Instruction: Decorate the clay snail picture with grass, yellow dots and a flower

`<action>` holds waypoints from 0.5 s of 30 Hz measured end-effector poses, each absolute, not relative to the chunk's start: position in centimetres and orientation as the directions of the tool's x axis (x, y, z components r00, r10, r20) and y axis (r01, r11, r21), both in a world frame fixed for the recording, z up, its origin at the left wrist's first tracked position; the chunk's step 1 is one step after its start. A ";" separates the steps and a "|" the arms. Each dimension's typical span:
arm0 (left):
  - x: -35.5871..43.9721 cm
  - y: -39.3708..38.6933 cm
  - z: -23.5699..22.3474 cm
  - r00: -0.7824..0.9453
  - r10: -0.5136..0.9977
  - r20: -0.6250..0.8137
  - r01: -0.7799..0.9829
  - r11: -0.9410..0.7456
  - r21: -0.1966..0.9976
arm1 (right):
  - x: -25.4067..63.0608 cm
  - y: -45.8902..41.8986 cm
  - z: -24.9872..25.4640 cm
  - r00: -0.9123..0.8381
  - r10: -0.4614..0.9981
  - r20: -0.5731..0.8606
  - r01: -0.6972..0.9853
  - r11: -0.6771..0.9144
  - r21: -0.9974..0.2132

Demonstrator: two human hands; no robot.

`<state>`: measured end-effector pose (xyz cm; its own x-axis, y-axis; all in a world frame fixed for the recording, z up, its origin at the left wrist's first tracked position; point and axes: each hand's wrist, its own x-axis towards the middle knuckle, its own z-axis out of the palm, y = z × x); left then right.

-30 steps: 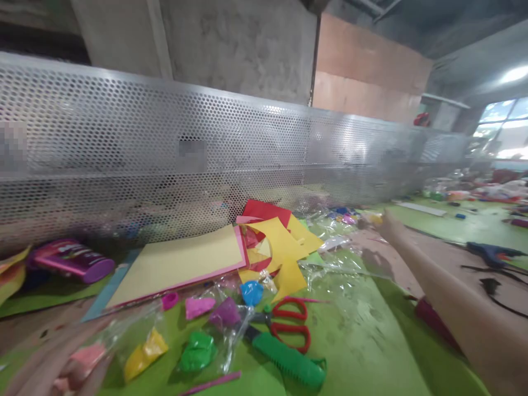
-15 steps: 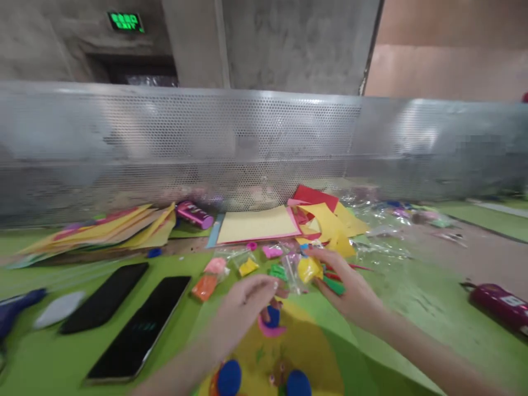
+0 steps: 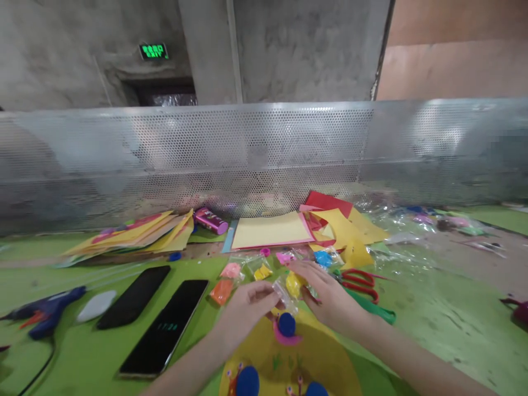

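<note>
My right hand (image 3: 330, 291) pinches a small clear bag with a yellow lump (image 3: 294, 284), which looks like modelling clay. My left hand (image 3: 256, 305) has its fingers bent together on the left edge of the same plastic bag (image 3: 281, 291). Below both hands lies a yellow paper disc (image 3: 330, 355) bearing snail figures. One snail has a pink body and a blue shell (image 3: 286, 324); two more blue shells (image 3: 247, 380) show at the bottom edge. Beside my right hand are red-handled scissors (image 3: 359, 279) and a green-handled tool (image 3: 373, 308), partly covered by the hand.
Small bags of orange (image 3: 221, 291), pink and blue clay (image 3: 323, 258) lie around the hands. To the left are two phones (image 3: 165, 330), a white oval object (image 3: 97, 306) and a blue glue gun (image 3: 58, 308). Coloured paper (image 3: 272, 230) lies before a perforated metal barrier (image 3: 256, 159).
My right hand has carried the yellow clay bag left, to my left hand, whose fingers now meet it. The scissors and blue clay bag are uncovered. The view has swung left and up.
</note>
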<state>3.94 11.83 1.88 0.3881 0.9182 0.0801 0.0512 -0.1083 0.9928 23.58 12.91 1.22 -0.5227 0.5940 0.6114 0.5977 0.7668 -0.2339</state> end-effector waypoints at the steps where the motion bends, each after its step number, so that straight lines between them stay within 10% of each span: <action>1: 4.0 11.7 1.9 0.398 0.914 0.075 0.067 -0.110 0.992 | 23.7 12.9 1.0 -0.523 0.591 0.614 0.601 0.766 -0.226; 15: 5.1 9.8 2.0 0.323 0.936 0.137 0.183 -0.204 0.962 | 22.1 8.6 2.6 -0.443 0.658 0.609 0.689 0.685 -0.238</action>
